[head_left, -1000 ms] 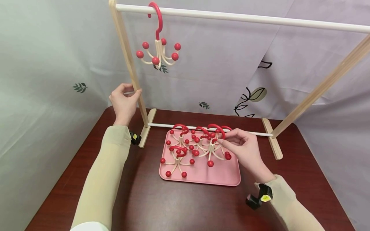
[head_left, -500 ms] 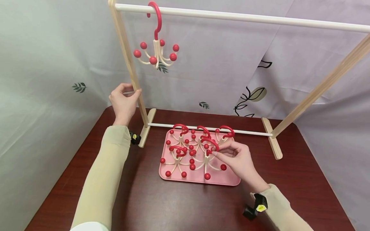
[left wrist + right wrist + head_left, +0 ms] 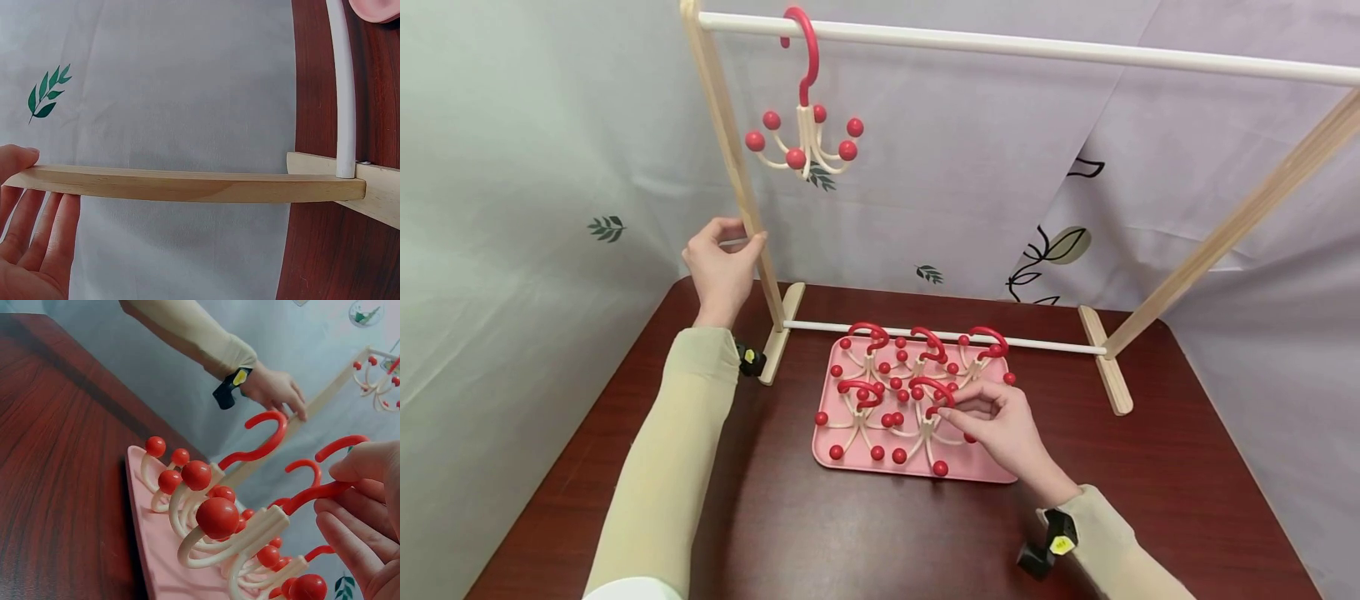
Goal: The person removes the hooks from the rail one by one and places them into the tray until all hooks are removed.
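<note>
My right hand [image 3: 1000,425] pinches the red hook of a multi-arm hanger [image 3: 928,427], cream with red ball tips, at the front right of the pink tray [image 3: 880,469]. In the right wrist view thumb and fingers close on that hook, and the cream arms of the hanger [image 3: 269,519] slant down over the tray. My left hand [image 3: 721,265] grips the left wooden post [image 3: 730,142] of a rack; in the left wrist view the thumb lies on one side of the post [image 3: 187,185], fingers on the other. Several like hangers stand on the tray, one of them the front-left hanger [image 3: 859,417].
Another hanger [image 3: 805,125] hangs near the left end of the white top rod [image 3: 1000,43]. The lower rod [image 3: 820,326] runs behind the tray, between the wooden feet. The right post [image 3: 1232,225] leans outward in view. A dark red table [image 3: 820,533] carries everything.
My right hand has brought its hanger from the back right of the tray toward the front and slightly left, lowering it. The hanging one has swayed slightly. My left hand stays on the post.
</note>
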A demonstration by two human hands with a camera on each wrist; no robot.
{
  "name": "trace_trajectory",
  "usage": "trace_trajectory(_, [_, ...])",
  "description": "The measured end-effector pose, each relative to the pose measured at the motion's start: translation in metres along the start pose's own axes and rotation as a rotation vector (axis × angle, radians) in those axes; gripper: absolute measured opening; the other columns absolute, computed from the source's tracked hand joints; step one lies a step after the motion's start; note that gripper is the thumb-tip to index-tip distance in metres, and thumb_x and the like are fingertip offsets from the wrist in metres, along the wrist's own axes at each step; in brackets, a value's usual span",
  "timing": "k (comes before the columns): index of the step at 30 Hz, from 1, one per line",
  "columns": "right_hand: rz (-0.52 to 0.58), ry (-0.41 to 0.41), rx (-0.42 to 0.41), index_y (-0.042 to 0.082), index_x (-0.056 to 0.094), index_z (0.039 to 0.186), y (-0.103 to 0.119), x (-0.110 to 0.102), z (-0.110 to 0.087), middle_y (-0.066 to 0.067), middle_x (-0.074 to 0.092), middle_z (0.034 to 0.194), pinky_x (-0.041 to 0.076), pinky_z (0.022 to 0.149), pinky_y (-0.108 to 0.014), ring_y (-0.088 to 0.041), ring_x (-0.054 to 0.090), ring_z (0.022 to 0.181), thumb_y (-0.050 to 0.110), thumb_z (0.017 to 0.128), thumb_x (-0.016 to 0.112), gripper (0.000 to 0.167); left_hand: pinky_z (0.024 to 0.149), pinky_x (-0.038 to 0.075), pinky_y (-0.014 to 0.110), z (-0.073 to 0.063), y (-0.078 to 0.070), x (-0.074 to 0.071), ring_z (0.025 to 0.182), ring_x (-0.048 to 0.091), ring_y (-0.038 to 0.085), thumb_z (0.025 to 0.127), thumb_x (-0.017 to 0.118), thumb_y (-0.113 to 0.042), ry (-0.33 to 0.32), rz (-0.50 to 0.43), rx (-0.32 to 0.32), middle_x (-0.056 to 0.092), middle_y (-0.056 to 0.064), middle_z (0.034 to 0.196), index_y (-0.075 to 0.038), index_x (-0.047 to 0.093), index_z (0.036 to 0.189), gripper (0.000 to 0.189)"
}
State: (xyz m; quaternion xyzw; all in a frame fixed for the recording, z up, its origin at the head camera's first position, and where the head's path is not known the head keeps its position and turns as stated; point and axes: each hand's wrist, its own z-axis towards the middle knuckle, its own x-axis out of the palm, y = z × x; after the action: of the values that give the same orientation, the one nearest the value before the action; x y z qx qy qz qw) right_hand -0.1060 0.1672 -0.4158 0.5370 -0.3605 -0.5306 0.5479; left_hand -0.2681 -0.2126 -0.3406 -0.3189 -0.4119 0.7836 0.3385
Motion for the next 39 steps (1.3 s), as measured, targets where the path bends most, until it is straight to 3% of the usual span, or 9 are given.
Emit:
trace_trajectory(6, [-0.030, 0.000, 0.000, -0.004, 0.074, 0.099, -0.010, 0.003, 0.001, -0.016, 0.074, 0.099, 0.061, 0.072, -0.031, -0.023, 0.075, 0.085, 0.002, 0.084, 0.084, 0.019, 0.073, 0.059, 0.024, -0.001, 0.000, 0.000, 0.083, 0.074, 0.014, 0.087, 0.082, -0.024, 0.002, 0.003, -0.001, 0.076, 0.006, 0.100, -0.008, 0.077, 0.104, 0.024])
trace_trajectory(17, [0.012, 0.010, -0.002, -0.012, 0.070, 0.102, -0.015, 0.005, -0.001, -0.029, 0.070, 0.103, 0.060, 0.078, -0.033, -0.023, 0.075, 0.087, -0.001, 0.083, 0.084, 0.026, 0.074, 0.059, 0.024, -0.001, -0.001, 0.000, 0.084, 0.074, 0.013, 0.088, 0.082, -0.024, 0.005, 0.003, 0.002, 0.075, 0.007, 0.101, -0.008, 0.076, 0.105, 0.024])
trace_trajectory(32, [0.001, 0.001, 0.001, -0.012, 0.070, 0.102, -0.018, 0.004, -0.002, -0.029, 0.070, 0.103, 0.060, 0.080, -0.032, -0.024, 0.075, 0.088, 0.001, 0.083, 0.084, 0.027, 0.075, 0.059, 0.025, 0.000, 0.000, 0.000, 0.085, 0.074, 0.015, 0.088, 0.082, -0.023, 0.009, 0.006, 0.003, 0.075, 0.007, 0.101, -0.008, 0.076, 0.105, 0.023])
trace_trajectory(39, [0.001, -0.021, -0.008, -0.004, 0.074, 0.100, -0.018, 0.004, -0.002, -0.016, 0.075, 0.099, 0.060, 0.080, -0.033, -0.024, 0.075, 0.088, 0.002, 0.083, 0.085, 0.021, 0.074, 0.059, 0.024, 0.000, 0.001, 0.000, 0.086, 0.075, 0.019, 0.088, 0.082, -0.021, 0.003, -0.007, 0.010, 0.075, 0.007, 0.100, -0.007, 0.076, 0.104, 0.023])
